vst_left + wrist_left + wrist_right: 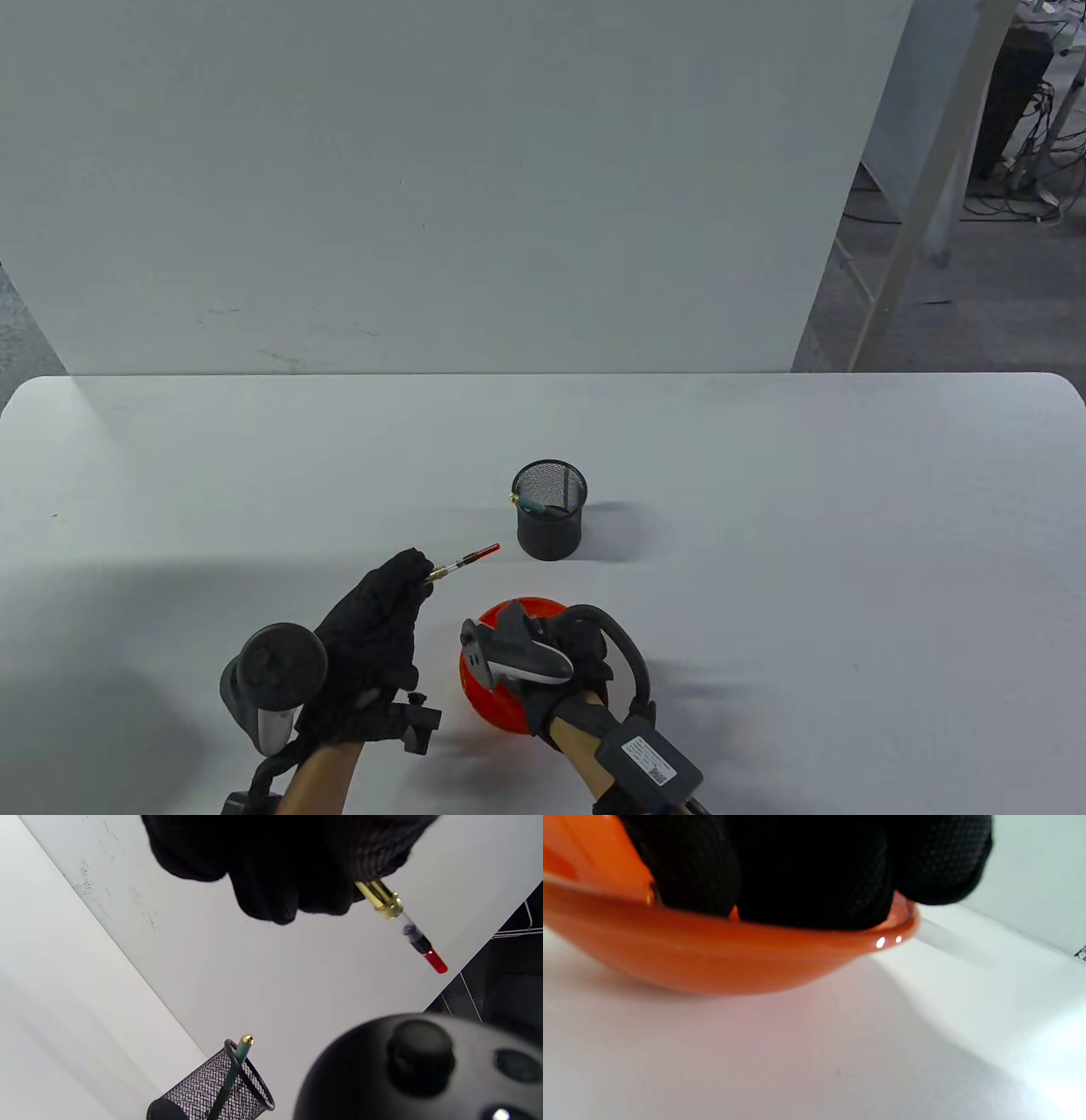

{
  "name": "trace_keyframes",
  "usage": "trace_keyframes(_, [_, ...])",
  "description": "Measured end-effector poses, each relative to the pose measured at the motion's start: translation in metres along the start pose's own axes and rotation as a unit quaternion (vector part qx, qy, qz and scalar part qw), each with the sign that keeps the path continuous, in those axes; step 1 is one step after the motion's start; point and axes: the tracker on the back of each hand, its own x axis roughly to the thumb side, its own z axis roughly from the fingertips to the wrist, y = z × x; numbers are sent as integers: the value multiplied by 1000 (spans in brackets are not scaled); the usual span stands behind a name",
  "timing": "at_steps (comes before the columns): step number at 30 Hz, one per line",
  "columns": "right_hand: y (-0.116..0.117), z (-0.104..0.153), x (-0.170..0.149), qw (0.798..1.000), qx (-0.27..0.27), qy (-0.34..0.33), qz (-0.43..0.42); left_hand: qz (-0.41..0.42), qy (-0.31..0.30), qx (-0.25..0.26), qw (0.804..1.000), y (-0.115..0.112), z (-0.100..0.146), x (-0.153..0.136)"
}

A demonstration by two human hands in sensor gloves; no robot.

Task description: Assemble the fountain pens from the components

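1. Fingers of the left hand (377,632) pinch a pen core (462,564) by its hidden front end, holding it above the counter (848,509) near the front edge; its back end points toward the cup.
2. The core shows a gold collar, a clear tube and a red tip, bare of any barrel.
3. The right hand (564,658) reaches down into an orange bowl (496,705) just beside the left hand, fingers inside the rim; whether they have closed on a part I cannot tell.
4. Judged from this, the step is fetching the next part, probably a barrel, to fit over the core.
5. The next move calls for lifting that part out and lining it up with the red tip.
6. A black mesh cup (550,519) stands further back, near the counter's middle, holding a dark green pen (237,1063) with a gold end.
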Motion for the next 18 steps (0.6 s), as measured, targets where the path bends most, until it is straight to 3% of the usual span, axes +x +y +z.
trace_keyframes(18, [-4, 4, 11, 999, 3, -9, 47, -19, -2, -12, 1000, -3, 2, 0])
